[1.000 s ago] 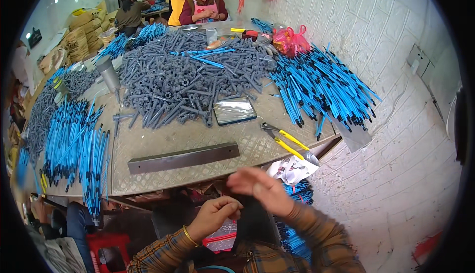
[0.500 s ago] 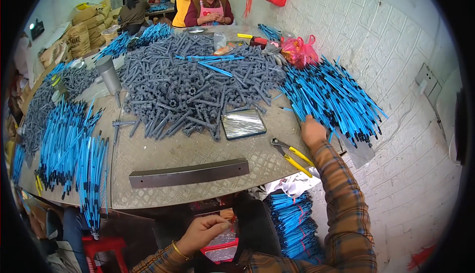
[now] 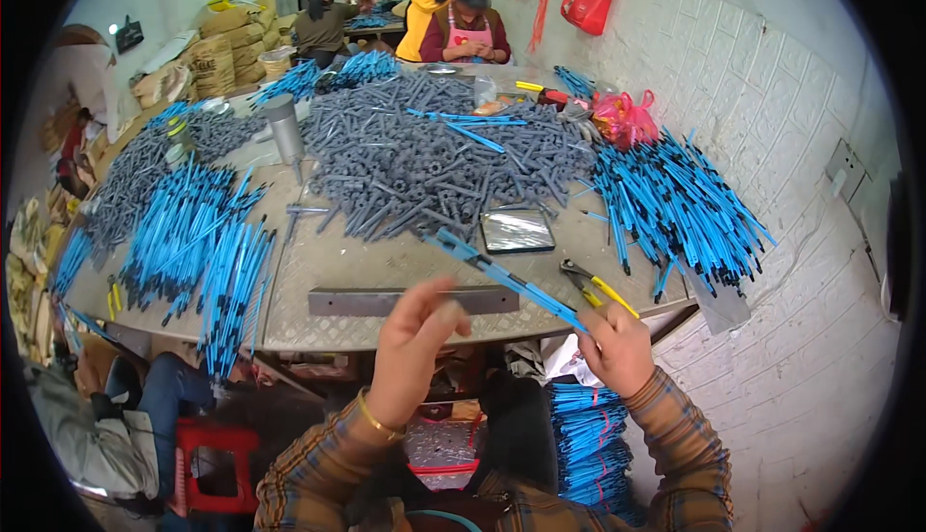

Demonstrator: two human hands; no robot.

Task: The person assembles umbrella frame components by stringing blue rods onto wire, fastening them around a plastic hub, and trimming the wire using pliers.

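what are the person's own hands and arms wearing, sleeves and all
Both hands are gloveless. The left sleeve and right sleeve are long, in brown-orange and dark plaid. A thin gold-coloured bracelet circles the wrist of the left hand; none shows on the right hand.

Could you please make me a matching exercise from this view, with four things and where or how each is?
1. Right hand
2. Left hand
3. Dark metal bar
4. Red bag

A. Hangs against the wall
B. Has a gold-coloured bracelet at its wrist
C. Holds blue-and-black sticks
D. Lies near the table's front edge

Pairs: 1-C, 2-B, 3-D, 4-A
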